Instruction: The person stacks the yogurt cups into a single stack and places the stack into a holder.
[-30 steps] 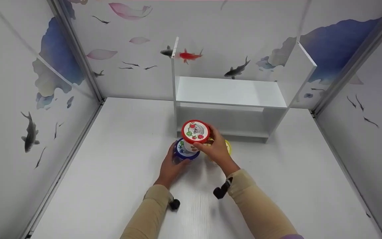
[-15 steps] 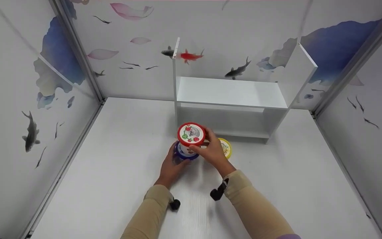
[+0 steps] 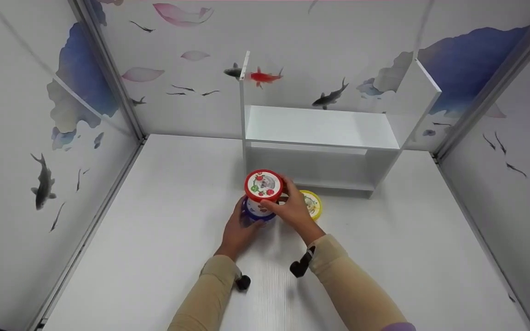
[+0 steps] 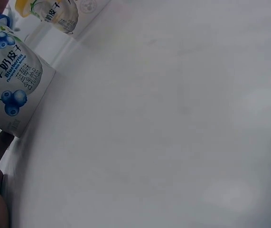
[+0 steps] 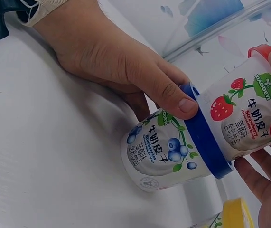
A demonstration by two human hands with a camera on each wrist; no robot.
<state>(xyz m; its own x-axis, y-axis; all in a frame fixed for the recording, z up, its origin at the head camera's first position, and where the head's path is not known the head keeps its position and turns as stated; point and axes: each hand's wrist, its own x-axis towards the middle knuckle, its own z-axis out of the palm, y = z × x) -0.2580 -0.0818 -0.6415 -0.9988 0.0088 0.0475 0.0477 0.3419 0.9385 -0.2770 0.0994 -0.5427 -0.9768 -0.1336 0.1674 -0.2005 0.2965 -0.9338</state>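
Note:
My left hand grips a white tub with a blue lid and printed blueberries, its thumb lying against the lid's edge. This blueberry tub stands on the white table. Directly above it, my right hand holds a strawberry tub with a red lid, thumb on the near side and fingers round the far side. In the right wrist view the strawberry tub's base sits at the blue lid and appears to touch it. A third tub with a yellow lid stands just right of the blueberry tub, partly hidden behind my right hand.
A white two-level shelf unit with tall side panels stands behind the tubs, close to the back wall. Printed walls with fish and petals enclose the white table at the back and both sides.
My right hand has brought the strawberry tub leftward and slightly nearer, over the blueberry tub, uncovering more of the yellow lid. My left hand stays in place on the blueberry tub.

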